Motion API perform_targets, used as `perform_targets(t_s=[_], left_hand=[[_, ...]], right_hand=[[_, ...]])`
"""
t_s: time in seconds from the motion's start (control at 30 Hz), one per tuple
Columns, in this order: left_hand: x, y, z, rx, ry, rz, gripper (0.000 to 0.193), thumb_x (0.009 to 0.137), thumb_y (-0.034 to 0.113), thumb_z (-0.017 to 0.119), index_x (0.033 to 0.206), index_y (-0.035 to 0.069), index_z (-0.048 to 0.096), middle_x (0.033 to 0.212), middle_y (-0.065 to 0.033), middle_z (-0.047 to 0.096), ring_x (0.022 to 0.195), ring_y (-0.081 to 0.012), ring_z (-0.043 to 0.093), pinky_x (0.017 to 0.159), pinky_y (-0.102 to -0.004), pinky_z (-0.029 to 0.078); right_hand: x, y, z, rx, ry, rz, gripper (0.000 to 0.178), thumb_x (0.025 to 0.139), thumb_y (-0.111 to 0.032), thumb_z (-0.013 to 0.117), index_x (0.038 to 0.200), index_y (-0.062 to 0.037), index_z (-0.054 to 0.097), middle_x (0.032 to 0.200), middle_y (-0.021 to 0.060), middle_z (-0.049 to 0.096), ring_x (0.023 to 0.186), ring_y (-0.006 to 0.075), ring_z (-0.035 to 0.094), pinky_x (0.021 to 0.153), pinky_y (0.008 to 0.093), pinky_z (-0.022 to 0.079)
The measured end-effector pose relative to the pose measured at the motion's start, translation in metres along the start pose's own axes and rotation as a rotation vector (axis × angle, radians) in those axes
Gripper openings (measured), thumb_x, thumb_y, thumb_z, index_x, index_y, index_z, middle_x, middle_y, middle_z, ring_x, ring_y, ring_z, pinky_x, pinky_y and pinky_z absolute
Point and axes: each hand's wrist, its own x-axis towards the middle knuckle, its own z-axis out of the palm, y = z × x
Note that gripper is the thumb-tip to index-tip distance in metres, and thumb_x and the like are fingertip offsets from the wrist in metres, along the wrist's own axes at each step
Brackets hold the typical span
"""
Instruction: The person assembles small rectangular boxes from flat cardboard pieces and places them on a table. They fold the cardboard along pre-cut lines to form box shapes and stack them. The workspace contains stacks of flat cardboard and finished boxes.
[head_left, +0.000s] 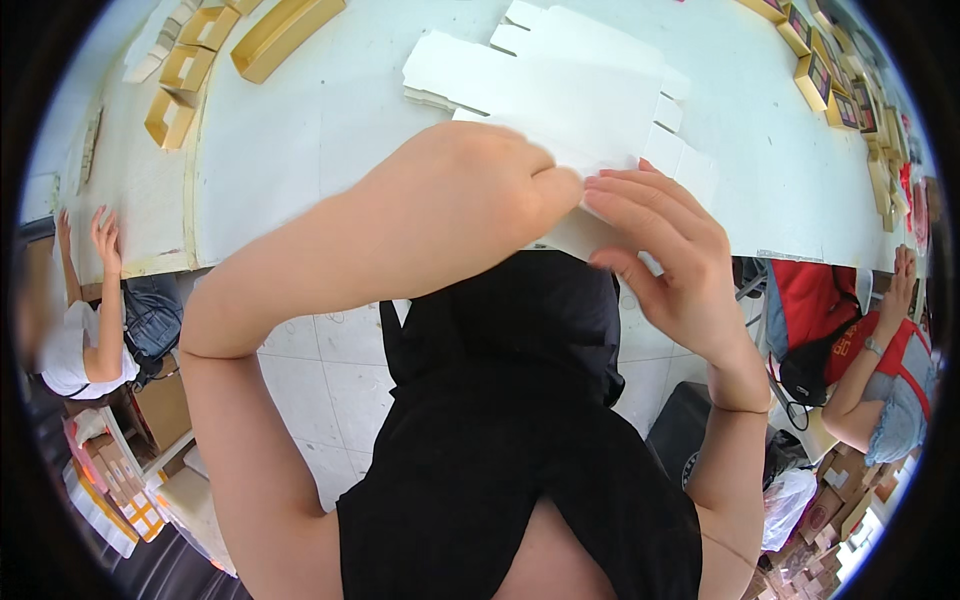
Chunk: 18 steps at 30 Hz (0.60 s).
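Flat white cardboard box blanks [570, 75] lie stacked on the table in front of me, with slots and flaps along their edges. Over their near part, my left hand [490, 190] is curled closed, its back toward me. Its fingertips are hidden, so what it grips cannot be made out. My right hand [668, 225] meets it from the right, fingers stretched and thumb apart. Between and below the hands shows a white card piece [578, 236] at the table's near edge; the hands hide most of it.
At the left stand open gold box trays [168, 118] and a long gold tray [285, 38]. More gold boxes [815, 80] line the right side. Other people sit close by: a person's hand [106, 240] at left, another's hand [899, 285] at right. A red bag [815, 305] hangs below the right edge.
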Motion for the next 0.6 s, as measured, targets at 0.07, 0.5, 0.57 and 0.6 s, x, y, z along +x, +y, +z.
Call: perform_targets(t_s=[0.07, 0.5, 0.57, 0.6], left_hand=[[0.003, -0.001, 0.012, -0.023, 0.146, 0.062, 0.026, 0.081, 0.008, 0.075, 0.105, 0.003, 0.068, 0.094, -0.0116, 0.070, 0.085, -0.0283, 0.069, 0.072, -0.0340, 0.056], [0.030, -0.030, 0.062, 0.269, 0.637, 0.341, 0.033, 0.066, 0.010, 0.080, 0.096, 0.001, 0.072, 0.100, -0.0086, 0.068, 0.091, -0.0227, 0.066, 0.068, -0.0296, 0.056], [0.028, -0.031, 0.063, 0.267, 0.634, 0.327, 0.031, 0.066, 0.009, 0.079, 0.095, 0.000, 0.073, 0.098, -0.0089, 0.068, 0.090, -0.0223, 0.067, 0.066, -0.0295, 0.055], [0.027, -0.029, 0.061, 0.232, 0.614, 0.306, 0.030, 0.067, 0.009, 0.078, 0.095, 0.000, 0.073, 0.098, -0.0089, 0.067, 0.088, -0.0223, 0.067, 0.065, -0.0295, 0.055]], right_hand=[[-0.002, 0.006, -0.001, -0.038, 0.073, -0.006, 0.033, 0.081, -0.004, 0.076, 0.113, -0.0027, 0.068, 0.099, 0.0121, 0.072, 0.093, 0.0285, 0.070, 0.088, 0.0404, 0.056], [0.015, 0.026, -0.005, 0.144, 0.099, 0.357, 0.022, 0.085, -0.002, 0.071, 0.107, -0.0031, 0.069, 0.082, 0.0110, 0.065, 0.075, 0.0238, 0.066, 0.070, 0.0322, 0.052], [0.015, 0.023, 0.000, -0.081, 0.173, 0.171, 0.026, 0.080, -0.003, 0.074, 0.106, -0.0024, 0.069, 0.091, 0.0113, 0.066, 0.083, 0.0247, 0.066, 0.073, 0.0345, 0.053], [0.013, 0.013, 0.004, -0.209, 0.201, 0.100, 0.028, 0.078, -0.004, 0.075, 0.106, -0.0020, 0.069, 0.096, 0.0116, 0.066, 0.087, 0.0251, 0.065, 0.074, 0.0357, 0.053]])
